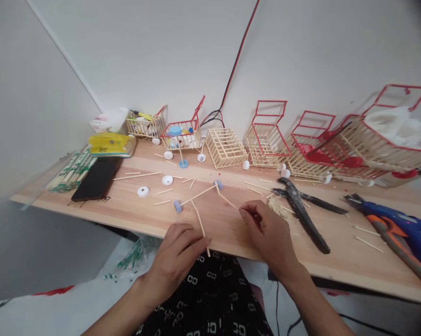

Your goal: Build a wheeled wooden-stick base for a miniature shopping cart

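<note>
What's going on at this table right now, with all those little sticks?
A person sits at a wooden table handling thin wooden sticks. The left hand pinches one stick near the table's front edge; the right hand rests fingertips-down beside it. Black pliers and a blue glue gun lie to the right. Small stick-built carts line the wall.

This looks like a small hobby craft corner, a pale wooden shelf-like workbench (336, 261) fixed against plain white walls and crowded with handmade miniature shopping carts of thin wooden sticks with red frames (266, 135), loose wooden skewers (136, 176), black metal pliers (301, 210) and a blue-and-orange glue gun (399, 228).
</note>
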Demonstrator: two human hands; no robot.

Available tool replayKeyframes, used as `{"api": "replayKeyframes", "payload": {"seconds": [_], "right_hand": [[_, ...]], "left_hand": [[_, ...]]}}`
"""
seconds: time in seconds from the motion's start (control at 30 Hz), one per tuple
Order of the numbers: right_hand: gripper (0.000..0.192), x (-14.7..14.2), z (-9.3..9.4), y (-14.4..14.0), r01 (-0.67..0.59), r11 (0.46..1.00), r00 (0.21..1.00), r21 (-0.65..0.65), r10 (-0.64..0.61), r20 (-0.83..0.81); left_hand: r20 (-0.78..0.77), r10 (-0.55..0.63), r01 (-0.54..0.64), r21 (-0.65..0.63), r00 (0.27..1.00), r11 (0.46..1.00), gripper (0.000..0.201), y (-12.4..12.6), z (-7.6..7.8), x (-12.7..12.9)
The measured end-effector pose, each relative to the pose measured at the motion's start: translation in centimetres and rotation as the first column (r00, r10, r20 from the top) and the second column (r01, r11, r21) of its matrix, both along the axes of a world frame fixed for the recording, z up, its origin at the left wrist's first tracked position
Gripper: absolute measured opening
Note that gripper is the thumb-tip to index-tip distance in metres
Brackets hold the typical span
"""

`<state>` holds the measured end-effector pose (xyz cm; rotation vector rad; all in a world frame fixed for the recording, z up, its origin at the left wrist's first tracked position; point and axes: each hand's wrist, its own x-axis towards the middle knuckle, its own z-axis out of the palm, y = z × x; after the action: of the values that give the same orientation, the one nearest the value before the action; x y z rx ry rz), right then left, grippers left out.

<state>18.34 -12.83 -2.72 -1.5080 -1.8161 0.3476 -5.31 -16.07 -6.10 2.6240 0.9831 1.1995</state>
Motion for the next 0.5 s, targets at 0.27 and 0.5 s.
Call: {"api": "replayKeyframes", "payload": {"seconds": [0.27, 0.5], "right_hand": [[0.011, 0.0, -0.2, 0.1, -0.016, 1.0, 1.0, 0.008, 0.016, -0.01], [0.012, 0.1, -0.5, 0.2, -0.082, 0.996, 0.995, 0.029, 0.08, 0.056]], "left_hand": [[-0.015, -0.014, 0.014, 0.025, 1.0, 1.0, 0.033, 0.6, 0.5, 0.9], [0.008, -0.037, 0.036, 0.059, 0.999, 0.998, 0.031, 1.1, 0.2, 1.4]]}}
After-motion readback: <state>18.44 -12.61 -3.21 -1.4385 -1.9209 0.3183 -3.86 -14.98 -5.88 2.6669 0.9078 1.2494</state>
